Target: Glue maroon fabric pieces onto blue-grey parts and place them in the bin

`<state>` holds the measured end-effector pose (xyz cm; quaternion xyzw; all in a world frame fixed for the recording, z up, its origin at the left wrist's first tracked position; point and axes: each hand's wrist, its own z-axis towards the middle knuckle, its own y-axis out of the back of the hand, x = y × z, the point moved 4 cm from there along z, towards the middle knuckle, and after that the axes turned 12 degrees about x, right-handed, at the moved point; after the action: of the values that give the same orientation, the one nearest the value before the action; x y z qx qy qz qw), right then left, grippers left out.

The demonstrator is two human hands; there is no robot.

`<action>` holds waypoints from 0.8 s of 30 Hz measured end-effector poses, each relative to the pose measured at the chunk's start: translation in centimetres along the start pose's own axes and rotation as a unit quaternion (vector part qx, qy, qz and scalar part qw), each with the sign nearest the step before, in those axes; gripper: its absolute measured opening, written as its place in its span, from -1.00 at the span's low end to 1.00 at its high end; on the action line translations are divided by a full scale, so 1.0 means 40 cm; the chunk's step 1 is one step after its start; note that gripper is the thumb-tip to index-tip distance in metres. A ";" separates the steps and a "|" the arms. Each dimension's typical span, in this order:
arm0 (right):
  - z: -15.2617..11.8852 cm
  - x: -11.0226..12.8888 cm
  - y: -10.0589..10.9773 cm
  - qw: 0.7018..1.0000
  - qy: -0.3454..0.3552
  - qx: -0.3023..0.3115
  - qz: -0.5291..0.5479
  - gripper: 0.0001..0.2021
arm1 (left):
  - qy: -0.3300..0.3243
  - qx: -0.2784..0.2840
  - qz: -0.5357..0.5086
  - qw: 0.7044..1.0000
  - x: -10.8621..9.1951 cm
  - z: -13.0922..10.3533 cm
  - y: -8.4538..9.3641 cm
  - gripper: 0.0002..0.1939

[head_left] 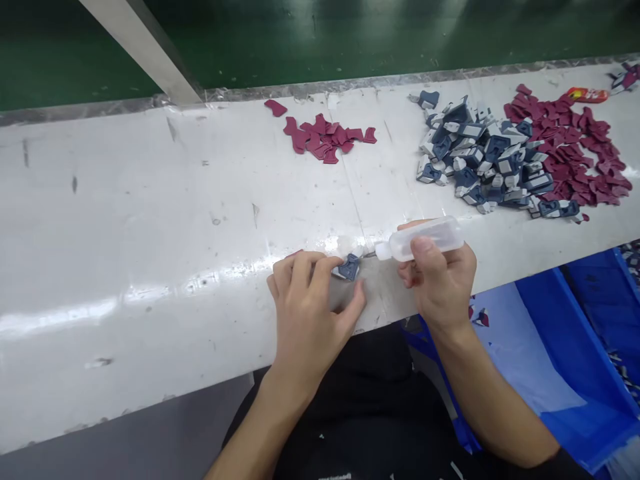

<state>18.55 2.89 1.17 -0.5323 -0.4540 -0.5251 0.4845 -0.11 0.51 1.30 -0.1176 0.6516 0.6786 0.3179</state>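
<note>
The right hand [434, 267] pinches a translucent bottle [445, 235], partly hidden; the left hand [311, 300], half-open, partly covers a blue-grey piece [349, 268].

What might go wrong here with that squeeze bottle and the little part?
The bottle tip sits right by the left hand's fingers, so liquid might get on them. The blue-and-white part looks small and lightly held, so it could slip if the tip nudges it.
</note>
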 end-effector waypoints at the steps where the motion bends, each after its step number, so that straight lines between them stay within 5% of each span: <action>1: -0.006 0.001 -0.006 1.000 0.016 0.004 -0.027 -0.68 | 0.000 0.000 -0.007 1.000 0.002 0.000 0.000 -0.83; 15: -0.021 0.013 -0.038 0.985 0.064 0.051 -0.153 -0.82 | 0.014 0.008 -0.039 0.999 0.006 0.003 0.000 -0.86; 24: -0.018 0.008 -0.031 0.982 0.056 0.000 -0.180 -0.72 | 0.018 0.007 -0.038 0.999 0.008 0.006 0.000 -0.87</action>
<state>17.23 2.33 1.51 -0.4121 -0.5146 -0.6323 0.4069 -0.32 0.81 1.15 -0.1516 0.6572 0.6591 0.3326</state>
